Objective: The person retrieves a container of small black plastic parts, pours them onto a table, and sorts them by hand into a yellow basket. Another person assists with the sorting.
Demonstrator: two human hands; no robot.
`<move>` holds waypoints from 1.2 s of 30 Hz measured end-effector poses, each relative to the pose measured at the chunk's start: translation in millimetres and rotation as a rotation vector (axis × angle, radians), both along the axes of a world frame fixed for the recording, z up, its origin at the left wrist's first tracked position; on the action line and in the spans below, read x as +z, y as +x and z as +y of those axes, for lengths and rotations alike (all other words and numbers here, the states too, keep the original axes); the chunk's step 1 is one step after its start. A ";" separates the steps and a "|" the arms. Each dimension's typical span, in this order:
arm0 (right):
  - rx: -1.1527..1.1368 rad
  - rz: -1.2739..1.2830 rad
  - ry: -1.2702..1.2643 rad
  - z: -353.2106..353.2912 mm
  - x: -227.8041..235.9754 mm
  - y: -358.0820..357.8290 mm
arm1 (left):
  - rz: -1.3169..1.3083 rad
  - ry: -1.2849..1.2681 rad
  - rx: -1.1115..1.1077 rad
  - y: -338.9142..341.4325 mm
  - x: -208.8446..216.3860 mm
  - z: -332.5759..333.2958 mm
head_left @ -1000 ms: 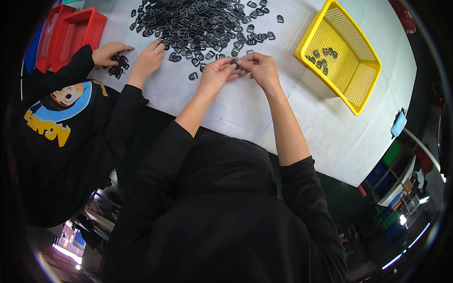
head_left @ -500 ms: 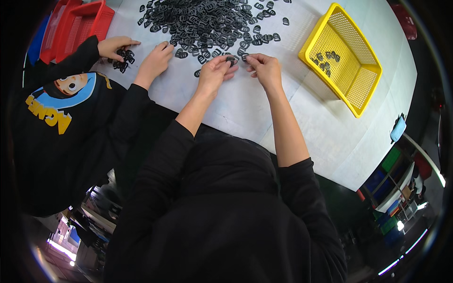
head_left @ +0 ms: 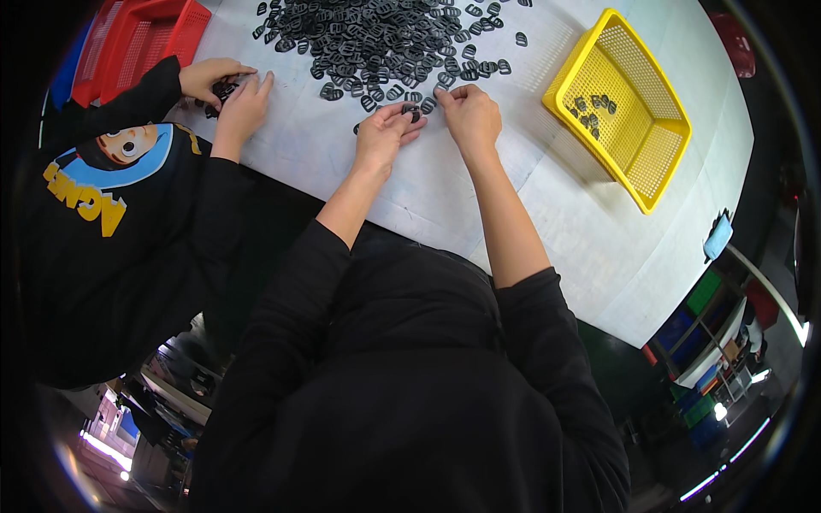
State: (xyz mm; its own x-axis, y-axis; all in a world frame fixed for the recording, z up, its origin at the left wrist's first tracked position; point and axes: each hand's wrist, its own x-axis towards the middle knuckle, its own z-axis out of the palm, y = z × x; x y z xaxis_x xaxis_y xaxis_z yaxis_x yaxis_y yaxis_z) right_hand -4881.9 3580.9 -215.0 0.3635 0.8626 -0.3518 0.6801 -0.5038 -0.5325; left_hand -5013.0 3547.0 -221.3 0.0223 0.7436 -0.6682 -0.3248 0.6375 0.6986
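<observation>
A heap of black plastic slide buckles [head_left: 376, 43] covers the far middle of the white table [head_left: 530, 205]. Just in front of its near edge, my left hand [head_left: 383, 141] has its fingers closed round a few black buckles [head_left: 411, 110] that show between thumb and fingertips. My right hand [head_left: 473, 120] is a little to the right, its thumb and forefinger pinched on a dark buckle [head_left: 440, 89] at the edge of the heap. Its other fingers are curled under and partly hidden.
A yellow perforated basket [head_left: 616, 162] holding several buckles stands to the right. Red baskets [head_left: 154, 43] sit at the far left. Beside me on the left, another person's hands [head_left: 239, 115] gather buckles. A light blue object [head_left: 718, 238] is at the table's right edge.
My right hand has shifted slightly left and away from me, to the heap's edge. My left hand stays nearly in place with its buckles. The co-worker's nearer hand has moved left to their buckles.
</observation>
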 end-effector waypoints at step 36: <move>0.001 0.827 -0.028 -11.7 2.5 3.2 | -0.002 0.010 -0.038 -13.4 -4.2 7.6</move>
